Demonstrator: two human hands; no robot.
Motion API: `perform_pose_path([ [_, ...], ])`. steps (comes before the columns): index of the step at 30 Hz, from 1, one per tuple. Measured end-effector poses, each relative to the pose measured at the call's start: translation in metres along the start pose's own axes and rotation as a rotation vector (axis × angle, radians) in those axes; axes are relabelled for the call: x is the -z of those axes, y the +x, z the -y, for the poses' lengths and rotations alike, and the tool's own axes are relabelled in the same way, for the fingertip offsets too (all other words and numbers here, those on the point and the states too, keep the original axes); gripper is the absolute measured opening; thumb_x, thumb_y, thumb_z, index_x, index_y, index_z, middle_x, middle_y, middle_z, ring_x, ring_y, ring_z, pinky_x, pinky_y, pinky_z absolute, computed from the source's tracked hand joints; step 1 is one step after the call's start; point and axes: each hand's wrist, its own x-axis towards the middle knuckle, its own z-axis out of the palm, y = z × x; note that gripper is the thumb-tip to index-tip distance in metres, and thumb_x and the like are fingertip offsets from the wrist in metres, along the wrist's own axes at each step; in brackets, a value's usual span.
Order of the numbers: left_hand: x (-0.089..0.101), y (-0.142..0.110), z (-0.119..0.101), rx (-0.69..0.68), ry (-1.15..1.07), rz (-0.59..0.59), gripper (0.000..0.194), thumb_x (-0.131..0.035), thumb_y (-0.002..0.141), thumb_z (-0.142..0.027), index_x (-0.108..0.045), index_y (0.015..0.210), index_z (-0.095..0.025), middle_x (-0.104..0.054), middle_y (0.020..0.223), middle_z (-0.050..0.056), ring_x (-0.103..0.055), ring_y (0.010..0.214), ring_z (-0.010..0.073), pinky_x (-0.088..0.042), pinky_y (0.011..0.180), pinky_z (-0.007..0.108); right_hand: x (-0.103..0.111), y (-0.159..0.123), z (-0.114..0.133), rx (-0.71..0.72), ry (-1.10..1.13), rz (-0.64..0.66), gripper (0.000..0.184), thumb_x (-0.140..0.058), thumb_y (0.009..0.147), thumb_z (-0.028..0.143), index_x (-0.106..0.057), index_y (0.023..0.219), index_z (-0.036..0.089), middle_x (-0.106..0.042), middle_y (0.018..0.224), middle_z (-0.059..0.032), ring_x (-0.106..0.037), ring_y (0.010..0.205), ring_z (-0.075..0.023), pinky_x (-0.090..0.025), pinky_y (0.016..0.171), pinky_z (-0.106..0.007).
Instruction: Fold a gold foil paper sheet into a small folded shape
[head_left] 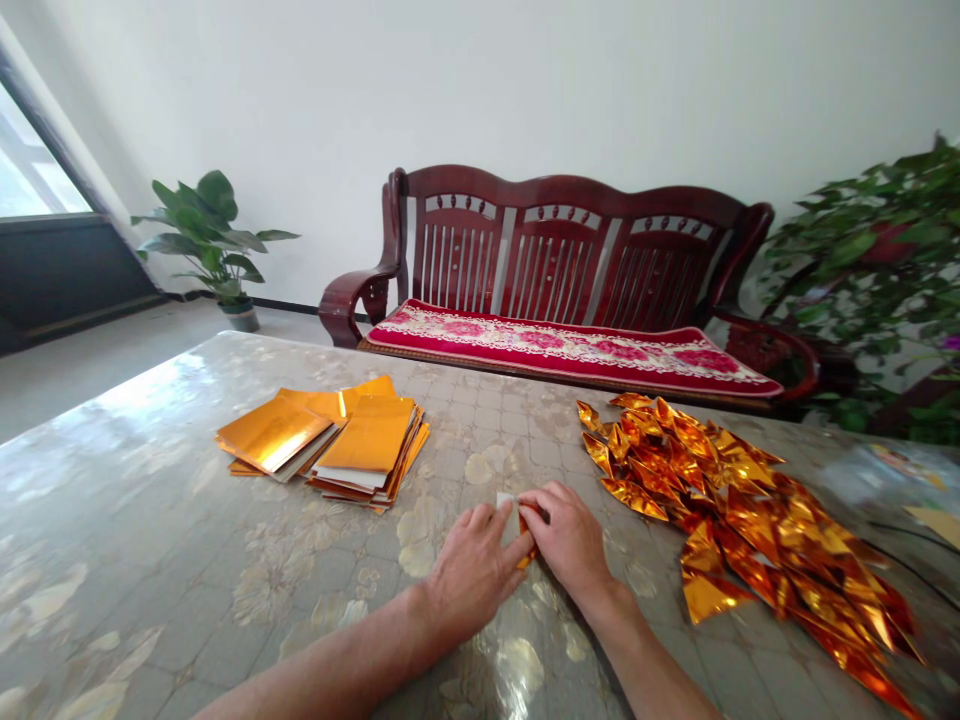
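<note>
Head view: shiny sheet held by two hands at a table

With its thumb and forefinger set apart, the left hand [480, 565] is laid flat over the sheet [513, 522], which is pressed down from its left side. By the right hand [568, 537], the sheet's right edge is pinched between thumb and curled forefinger. White is shown on the sheet's far part, and orange foil on the part between the hands; its exact fold is hidden by the fingers.

The sheet is supported by a table [172, 590] topped with a flower pattern. To the left of the sheet and farther off, a pile of papers [364, 435] is spread, faced in shiny orange. To the right of the sheet, folded shapes [750, 510] of orange foil are heaped, and beyond these a plastic bag [892, 475] is seen.

Straight beyond the sheet, past the table, a wooden bench [566, 205] is covered on its seat by a red and white cloth [570, 345]. Far left of the sheet, a leafy plant [214, 235] is potted.
</note>
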Motion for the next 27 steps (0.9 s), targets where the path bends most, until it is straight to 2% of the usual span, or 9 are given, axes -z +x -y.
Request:
perform_pose_path([
  [7,0.003,0.001,0.002,0.023,-0.035,0.013,0.037,-0.058,0.09,-0.037,-0.05,0.125,-0.03,-0.044,0.142,0.007,-0.049,0.109,0.0263,-0.046,0.089,0.042,0.001,-0.002,-0.002,0.126,-0.105,-0.015,0.023,-0.053,0.09,0.018,-0.072,0.097,0.027,-0.064,0.086,-0.0023,-0.058,0.088,-0.0186,-0.042,0.08,-0.028],
  [13,0.003,0.001,0.006,0.039,-0.076,0.029,0.049,-0.062,0.087,-0.041,-0.046,0.13,-0.025,-0.045,0.143,0.008,-0.048,0.112,0.0267,-0.046,0.092,0.043,0.003,-0.006,-0.003,0.226,-0.157,-0.019,0.024,-0.051,0.093,0.017,-0.072,0.1,0.027,-0.063,0.086,-0.0033,-0.054,0.088,-0.0195,-0.039,0.079,-0.03],
  [21,0.005,0.002,0.006,0.055,-0.101,0.027,0.049,-0.064,0.085,-0.04,-0.048,0.128,-0.026,-0.046,0.144,0.006,-0.049,0.112,0.0265,-0.045,0.092,0.043,0.009,-0.008,0.003,0.279,-0.252,0.022,0.022,-0.051,0.094,0.019,-0.07,0.104,0.024,-0.063,0.089,-0.0051,-0.051,0.087,-0.0212,-0.036,0.078,-0.033],
  [27,0.008,0.004,0.01,0.053,-0.118,0.035,0.045,-0.064,0.084,-0.042,-0.05,0.125,-0.027,-0.049,0.141,0.002,-0.05,0.109,0.0262,-0.045,0.092,0.043,0.006,-0.011,-0.002,0.284,-0.225,-0.036,0.024,-0.049,0.097,0.02,-0.069,0.109,0.024,-0.064,0.089,-0.005,-0.052,0.088,-0.0208,-0.035,0.079,-0.032],
])
